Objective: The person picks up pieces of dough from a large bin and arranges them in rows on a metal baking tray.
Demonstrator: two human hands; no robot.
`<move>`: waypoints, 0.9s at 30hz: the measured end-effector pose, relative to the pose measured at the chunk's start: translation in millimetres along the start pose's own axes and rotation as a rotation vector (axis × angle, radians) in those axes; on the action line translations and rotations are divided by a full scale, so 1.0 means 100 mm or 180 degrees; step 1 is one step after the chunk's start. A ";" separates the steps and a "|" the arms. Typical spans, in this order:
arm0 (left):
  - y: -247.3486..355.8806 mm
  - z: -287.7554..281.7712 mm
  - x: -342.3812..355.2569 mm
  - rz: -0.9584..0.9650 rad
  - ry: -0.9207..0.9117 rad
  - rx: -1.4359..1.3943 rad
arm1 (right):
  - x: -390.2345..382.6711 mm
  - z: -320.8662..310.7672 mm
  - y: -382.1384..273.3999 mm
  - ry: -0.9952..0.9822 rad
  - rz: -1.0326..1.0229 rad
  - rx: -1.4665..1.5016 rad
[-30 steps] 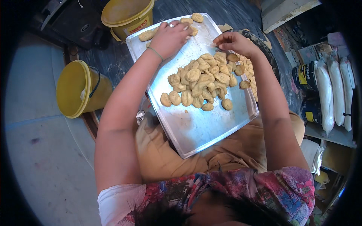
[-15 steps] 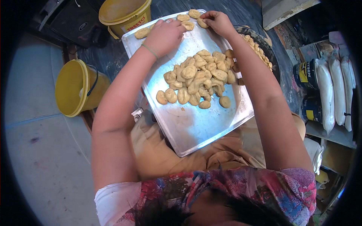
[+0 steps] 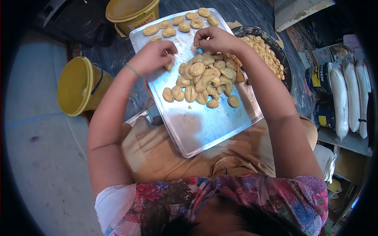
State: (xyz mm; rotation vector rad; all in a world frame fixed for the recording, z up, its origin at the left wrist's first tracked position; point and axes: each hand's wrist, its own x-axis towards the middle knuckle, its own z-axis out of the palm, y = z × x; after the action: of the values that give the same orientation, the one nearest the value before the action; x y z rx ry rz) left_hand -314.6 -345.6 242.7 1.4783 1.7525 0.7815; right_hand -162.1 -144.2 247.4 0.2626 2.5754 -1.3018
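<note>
A silver metal tray (image 3: 193,133) rests tilted across my lap. A heap of tan dough pieces (image 3: 210,76) lies in its middle, with several flattened ovals in loose rows (image 3: 184,27) along the far end. My left hand (image 3: 152,58), a green band at its wrist, is closed over the tray's left side, pinching a dough piece (image 3: 169,65) at the fingertips. Just beyond the heap, my right hand (image 3: 214,40) is curled with thumb and fingers together. Whatever those fingers hold is too unclear to make out.
A round dark pan (image 3: 265,51) full of small tan pieces stands right of the tray. Yellow buckets stand at the far left (image 3: 132,13) and left (image 3: 78,86). At the right, a shelf holds dark tubs (image 3: 319,78) and filled white plastic bags (image 3: 340,102).
Both hands have drawn back from the tray's far end, uncovering the dough pieces there. My left hand now has a piece at its fingertips; my right hand has come left, beside the heap.
</note>
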 end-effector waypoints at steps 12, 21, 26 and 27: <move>-0.19 -0.17 -0.01 0.0013 0.1305 0.1828 | 0.36 0.26 -0.18 0.0237 -0.0171 -0.0363; -0.08 -0.18 0.00 -0.0233 0.0906 0.1679 | 0.45 0.24 -0.15 0.1391 -0.0285 -0.0515; -0.07 -0.10 0.00 0.0628 0.1437 0.2344 | 0.12 0.25 -0.16 0.0288 -0.0210 -0.0919; -0.13 -0.06 0.04 0.0626 0.1441 0.2346 | 0.14 0.22 -0.11 -0.0024 -0.0156 -0.0521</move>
State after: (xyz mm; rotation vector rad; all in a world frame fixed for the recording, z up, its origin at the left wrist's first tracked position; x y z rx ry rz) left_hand -327.0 -344.1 235.3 2.0944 2.4293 0.6215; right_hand -175.5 -167.9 239.3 0.1645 2.6784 -1.0967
